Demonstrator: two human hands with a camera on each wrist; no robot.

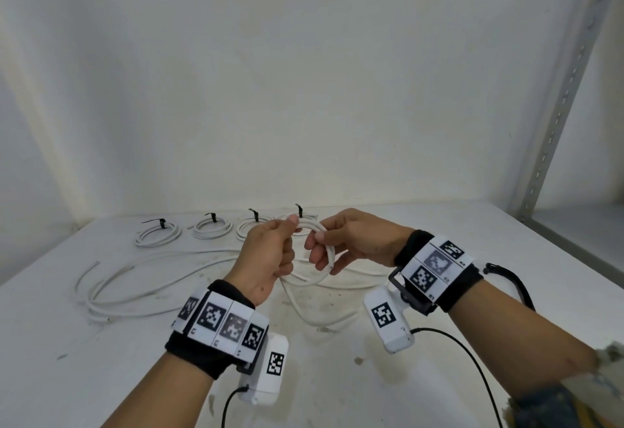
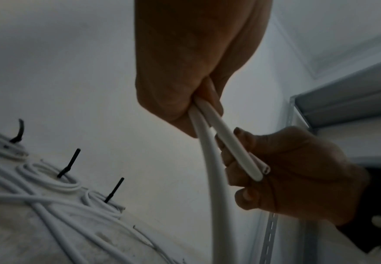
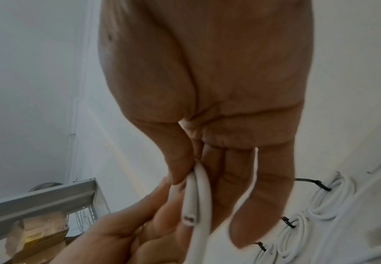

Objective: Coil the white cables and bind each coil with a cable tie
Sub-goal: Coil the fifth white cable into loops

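- Head view: the left hand [image 1: 270, 253] and the right hand [image 1: 351, 242] meet above the middle of the table [image 1: 472, 258], each pinching the same white cable [image 1: 322, 258], which stands between them as a small loop, roughly upright. The left thumb and fingers hold the top left of the loop; the right fingers curl round its right side, where the cut end [image 1: 332, 264] points down. The rest of this cable drops from the loop to the table near the left wrist. Four bound coils [image 1: 158, 233] sit in a row along the far edge, each with a black cable tie [image 1: 161, 222]; another loose cable [image 1: 135, 292] sprawls to the left. I cannot pick out a spare tie.
- Left wrist view: the left hand [image 2: 185, 71] is clamped on two strands, which emerge side by side from its fingers and run down and to the right. The shorter strand stops at its cut end [image 2: 262, 172], lying against the right hand's curled fingers [image 2: 241, 160]; the longer one carries on downwards out of the picture.
- Right wrist view: the right hand [image 3: 207, 107] pinches both strands between thumb and fingers, with the cut end [image 3: 189, 218] facing the camera beside the continuing strand. The left hand [image 3: 117, 232] is just below, touching the same strands.
- Judgement: the next wrap turns on the slack hanging below the loop, nearer the left wrist. The right hand looks best placed to gather it while the left keeps the turns together.
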